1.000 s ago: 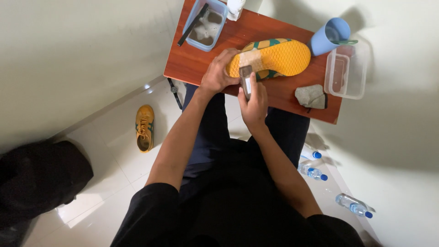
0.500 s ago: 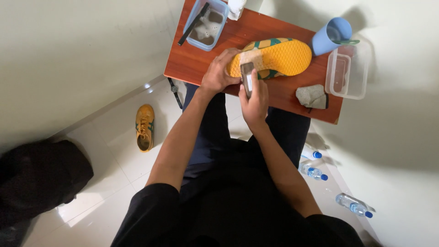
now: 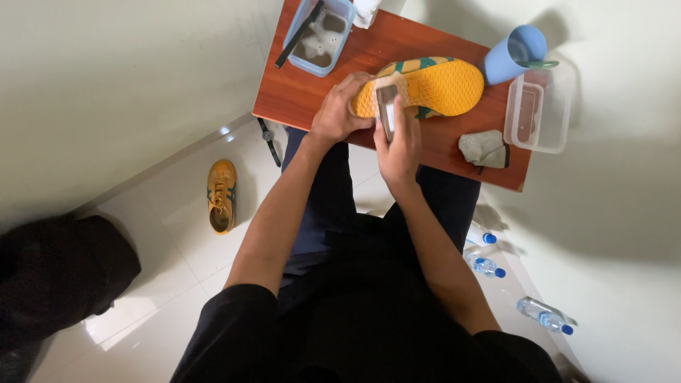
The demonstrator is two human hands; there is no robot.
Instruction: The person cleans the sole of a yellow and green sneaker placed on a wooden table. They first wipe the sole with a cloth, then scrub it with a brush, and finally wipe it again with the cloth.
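A yellow shoe (image 3: 433,86) with green stripes lies sole up on a small reddish-brown wooden table (image 3: 298,92). My left hand (image 3: 337,112) grips the shoe's heel end and holds it steady. My right hand (image 3: 399,145) holds a small pale scraper-like tool (image 3: 386,106) with a flat end, pressed against the sole near the heel. Both forearms reach out from my dark-sleeved body, with my dark-trousered legs under the table.
On the table stand a blue-rimmed tub (image 3: 319,34) of soapy water with a brush, a blue cup (image 3: 512,54), a clear plastic container (image 3: 533,106) and a grey cloth (image 3: 484,147). The matching shoe (image 3: 220,195), several water bottles (image 3: 489,266) and a black bag (image 3: 57,276) lie on the white floor.
My right hand and the tool have shifted slightly along the sole near the heel. The shoe and my left hand stay in place.
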